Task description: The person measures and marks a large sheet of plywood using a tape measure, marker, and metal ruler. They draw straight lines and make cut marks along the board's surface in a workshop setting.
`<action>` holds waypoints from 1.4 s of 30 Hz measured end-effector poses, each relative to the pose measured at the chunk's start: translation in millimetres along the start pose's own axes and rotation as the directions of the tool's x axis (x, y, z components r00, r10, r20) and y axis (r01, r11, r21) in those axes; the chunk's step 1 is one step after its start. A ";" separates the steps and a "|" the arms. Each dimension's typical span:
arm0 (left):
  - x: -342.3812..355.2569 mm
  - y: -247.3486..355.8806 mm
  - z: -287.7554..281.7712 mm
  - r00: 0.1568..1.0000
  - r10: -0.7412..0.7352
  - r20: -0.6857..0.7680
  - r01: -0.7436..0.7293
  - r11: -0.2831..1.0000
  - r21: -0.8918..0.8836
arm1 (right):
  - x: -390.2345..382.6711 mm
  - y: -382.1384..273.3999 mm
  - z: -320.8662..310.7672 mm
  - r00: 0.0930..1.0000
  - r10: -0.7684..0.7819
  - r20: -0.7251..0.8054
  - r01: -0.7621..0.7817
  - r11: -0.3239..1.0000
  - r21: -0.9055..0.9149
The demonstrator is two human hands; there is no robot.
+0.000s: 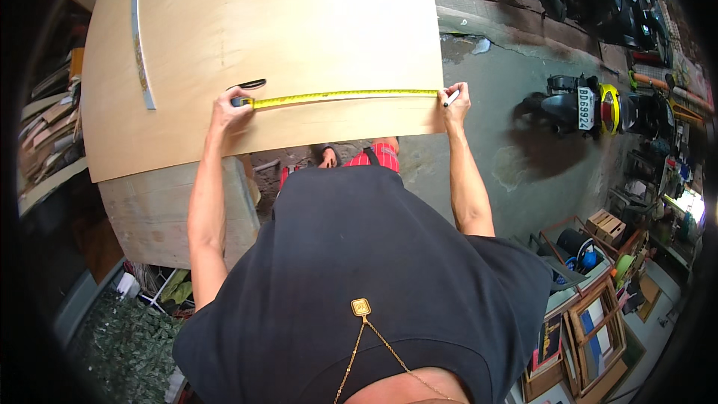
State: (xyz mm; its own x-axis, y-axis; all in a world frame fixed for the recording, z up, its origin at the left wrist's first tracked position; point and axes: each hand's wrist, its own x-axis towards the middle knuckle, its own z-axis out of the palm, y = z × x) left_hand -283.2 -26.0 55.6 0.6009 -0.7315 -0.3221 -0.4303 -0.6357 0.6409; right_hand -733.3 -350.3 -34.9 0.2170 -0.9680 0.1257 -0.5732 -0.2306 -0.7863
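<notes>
The yellow tape measure [340, 95] lies stretched flat across the plywood sheet [299, 22], running close to the sheet's near edge from my left hand to the sheet's right edge. I judge this to be the measuring-and-marking step: the blade is drawn out and set, and what comes next calls for keeping it taut and parallel to the near edge while the pen tip meets the wood at the wanted graduation. My left hand [228, 111] presses down on the tape's case end, fingers curled together over it and pinning it to the sheet; a dark loop, perhaps the case strap, lies on the wood just beyond my knuckles. My right hand [456, 101] sits at the sheet's right edge where the tape ends, fingers closed around a marker pen [451, 97] whose tip points toward the blade; whether they also pinch the tape's hook I cannot tell. A long metal ruler [139, 30] lies on the sheet near its left edge, well apart from both hands. Beyond the right edge, parked motorbikes [580, 101] stand on the concrete floor [493, 142].
</notes>
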 end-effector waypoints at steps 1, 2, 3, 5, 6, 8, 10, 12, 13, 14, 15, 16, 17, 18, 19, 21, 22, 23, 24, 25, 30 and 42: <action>-4.2 7.3 2.0 0.999 0.018 -0.029 -0.016 0.999 0.041 | -3.5 -1.9 8.0 1.000 -0.007 -0.030 0.007 1.000 -0.016; -2.8 -3.2 8.9 0.995 0.061 -0.080 -0.059 0.998 0.023 | -6.6 -3.4 14.9 0.998 -0.017 -0.058 0.015 0.999 -0.033; -2.5 -5.8 14.3 0.981 0.128 -0.143 -0.101 0.977 0.186 | -7.8 -3.7 19.0 0.995 -0.026 -0.092 0.021 0.998 -0.057; -10.9 8.0 22.3 0.958 0.151 -0.244 -0.067 0.945 0.321 | -13.0 -1.3 22.6 0.988 0.000 -0.155 -0.017 0.994 -0.106; -17.3 17.5 21.9 0.950 0.097 -0.295 -0.007 0.956 0.293 | -14.3 0.1 21.3 0.986 -0.005 -0.170 -0.015 0.993 -0.116; -19.5 2.5 22.6 0.920 0.094 -0.380 -0.021 0.981 0.193 | -14.9 -6.6 22.0 0.985 -0.032 -0.170 0.004 0.987 -0.162; -24.1 4.4 6.0 0.925 0.046 -0.377 0.020 0.986 0.168 | -17.6 -23.9 14.7 0.985 -0.075 -0.158 0.037 0.972 -0.231; -27.2 -26.1 -19.4 0.898 0.012 -0.439 0.083 0.977 0.197 | -22.3 -49.3 12.6 0.970 -0.151 -0.188 0.099 0.960 -0.260; -28.7 -59.7 -37.8 0.876 0.083 -0.475 0.057 0.960 0.273 | -25.9 -62.5 15.3 0.972 -0.153 -0.178 0.112 0.969 -0.219; -31.0 -78.6 -63.3 0.862 -0.085 -0.500 0.227 0.946 0.231 | -31.7 -73.4 17.9 0.974 -0.148 -0.173 0.116 0.976 -0.183; -36.1 -98.0 -88.7 0.819 -0.251 -0.516 0.393 0.901 0.185 | -39.2 -85.6 22.9 0.982 -0.122 -0.147 0.100 0.984 -0.145; -42.7 -127.2 -109.0 0.769 -0.212 -0.603 0.408 0.890 0.206 | -47.8 -99.3 30.3 0.988 -0.094 -0.119 0.082 0.991 -0.106; -48.7 -155.1 -128.5 0.712 -0.167 -0.683 0.423 0.877 0.227 | -56.0 -114.1 37.8 0.994 -0.067 -0.091 0.061 0.996 -0.069; -54.9 -185.7 -140.9 0.631 -0.080 -0.772 0.423 0.870 0.256 | -67.2 -133.4 48.9 0.999 -0.027 -0.022 0.027 0.999 0.023; -56.6 -205.1 -143.8 0.573 -0.128 -0.809 0.428 0.889 0.163 | -78.6 -146.1 66.2 0.999 -0.031 0.021 0.028 0.989 0.142; -64.7 -235.3 -139.6 0.474 -0.213 -0.854 0.431 0.902 0.014 | -103.7 -176.9 102.8 0.982 -0.075 0.172 0.018 0.951 0.308; -72.0 -247.0 -131.2 0.431 -0.251 -0.867 0.434 0.900 -0.045 | -115.1 -198.3 121.6 0.953 -0.120 0.279 0.014 0.935 0.354; -83.5 -258.8 -122.5 0.386 -0.328 -0.862 0.506 0.857 -0.099 | -128.7 -216.3 145.4 0.917 -0.144 0.373 -0.016 0.919 0.393; -75.6 -262.4 -111.0 0.373 -0.233 -0.898 0.388 0.918 -0.077 | -142.8 -229.1 162.5 0.887 -0.142 0.440 -0.057 0.911 0.408; -69.3 -257.3 -103.9 0.372 -0.216 -0.903 0.414 0.909 -0.047 | -152.7 -245.7 177.6 0.843 -0.216 0.492 -0.023 0.900 0.435; -62.1 -246.5 -97.2 0.359 -0.206 -0.910 0.425 0.904 -0.037 | -187.7 -308.5 248.6 0.584 -0.147 0.799 -0.356 0.838 0.414; -66.8 -244.4 -99.0 0.381 -0.132 -0.915 0.461 0.885 0.064 | -225.4 -327.1 308.1 0.674 -0.401 0.620 -0.192 0.716 0.671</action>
State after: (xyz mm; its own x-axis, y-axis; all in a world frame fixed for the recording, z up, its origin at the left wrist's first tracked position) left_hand -151.5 202.6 -10.6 0.9022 0.0307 0.4302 -0.1472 -0.9156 0.3741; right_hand -351.3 -26.2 7.6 0.8661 -0.4993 0.0247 0.0781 0.0865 -0.9932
